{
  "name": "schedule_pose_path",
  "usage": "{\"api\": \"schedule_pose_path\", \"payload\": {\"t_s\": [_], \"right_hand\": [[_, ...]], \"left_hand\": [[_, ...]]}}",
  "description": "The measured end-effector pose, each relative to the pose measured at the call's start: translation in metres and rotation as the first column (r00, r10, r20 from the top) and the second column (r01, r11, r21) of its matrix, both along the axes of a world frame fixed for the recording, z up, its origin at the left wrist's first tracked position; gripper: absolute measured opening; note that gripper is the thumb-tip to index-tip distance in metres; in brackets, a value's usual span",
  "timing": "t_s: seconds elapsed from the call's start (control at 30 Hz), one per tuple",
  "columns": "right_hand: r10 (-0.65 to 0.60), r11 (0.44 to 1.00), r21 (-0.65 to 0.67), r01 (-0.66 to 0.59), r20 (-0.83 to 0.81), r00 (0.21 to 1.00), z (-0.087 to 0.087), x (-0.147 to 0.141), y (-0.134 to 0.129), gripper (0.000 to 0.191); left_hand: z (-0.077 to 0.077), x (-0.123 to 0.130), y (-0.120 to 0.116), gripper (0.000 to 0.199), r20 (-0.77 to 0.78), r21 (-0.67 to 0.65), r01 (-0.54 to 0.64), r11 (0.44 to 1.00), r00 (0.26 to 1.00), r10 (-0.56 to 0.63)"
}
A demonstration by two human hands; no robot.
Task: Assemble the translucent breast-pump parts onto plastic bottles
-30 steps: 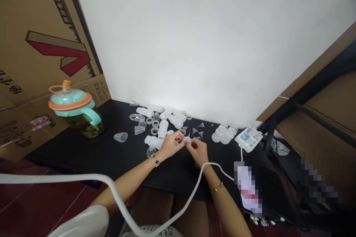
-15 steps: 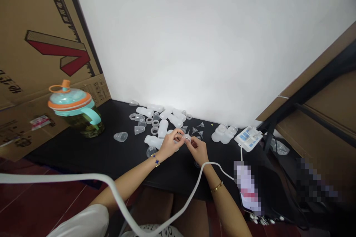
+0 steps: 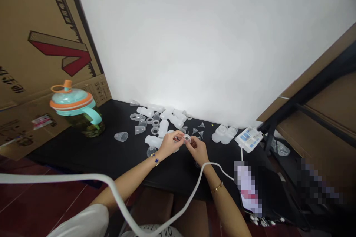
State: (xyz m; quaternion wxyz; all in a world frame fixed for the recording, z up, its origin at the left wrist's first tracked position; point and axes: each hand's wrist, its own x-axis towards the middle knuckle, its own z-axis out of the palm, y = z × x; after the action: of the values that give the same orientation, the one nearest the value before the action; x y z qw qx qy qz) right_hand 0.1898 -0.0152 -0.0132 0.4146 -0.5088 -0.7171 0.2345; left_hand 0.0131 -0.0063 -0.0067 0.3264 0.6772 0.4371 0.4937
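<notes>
My left hand [image 3: 170,145] and my right hand [image 3: 197,150] meet above the black table, their fingertips pinching a small transparent plastic ring [image 3: 187,139] from both sides. Just behind my hands lie several small transparent funnels [image 3: 194,130]. A frosted plastic bottle [image 3: 152,142] lies close to my left hand, and a transparent cup [image 3: 151,151] stands near my left wrist. More frosted bottles [image 3: 163,128] and transparent rings [image 3: 154,130] lie scattered further back.
A white cable [image 3: 116,196] runs across my forearms and a white device with blue labels [image 3: 249,139] sits at the table's right. A lidded teal-and-orange tumbler [image 3: 78,114] stands at the left, before a cardboard box [image 3: 47,44]. A white wall rises behind the black table [image 3: 83,155].
My fingers have shifted slightly on the ring, which shows more plainly between my hands. The view has moved a little; the objects on the table have not moved.
</notes>
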Motion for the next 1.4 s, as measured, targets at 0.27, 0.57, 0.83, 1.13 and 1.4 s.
{"api": "schedule_pose_path", "payload": {"t_s": [0.27,0.57,0.83,1.13,1.4], "right_hand": [[-0.034,0.998,0.057,0.032,0.031,0.999,0.0033,-0.002,-0.0026,0.038],[-0.05,0.995,0.087,0.046,0.044,0.998,0.0027,-0.0023,-0.0028,0.037],[-0.047,0.997,0.063,0.052,-0.075,0.996,0.0011,-0.0036,-0.0039,0.027],[-0.109,0.993,0.034,0.116,-0.162,0.981,0.0023,-0.0012,-0.0031,0.012],[-0.084,0.995,0.035,0.092,-0.187,0.979,0.0044,-0.0015,-0.0035,0.024]], "left_hand": [[0.0005,0.0014,-0.003,0.009,-0.026,0.036,0.013,0.999,1.0,-0.012],[-0.002,-0.0006,-0.0027,0.008,-0.033,0.031,0.043,0.999,0.999,-0.041],[0.0008,0.0,-0.0033,0.008,-0.02,0.014,0.039,0.999,0.999,-0.039],[0.0026,0.002,-0.0084,0.022,-0.301,0.214,-0.009,0.977,0.951,0.075],[0.0045,0.0018,-0.0081,0.009,-0.129,0.062,0.025,0.998,0.991,-0.017]]}}
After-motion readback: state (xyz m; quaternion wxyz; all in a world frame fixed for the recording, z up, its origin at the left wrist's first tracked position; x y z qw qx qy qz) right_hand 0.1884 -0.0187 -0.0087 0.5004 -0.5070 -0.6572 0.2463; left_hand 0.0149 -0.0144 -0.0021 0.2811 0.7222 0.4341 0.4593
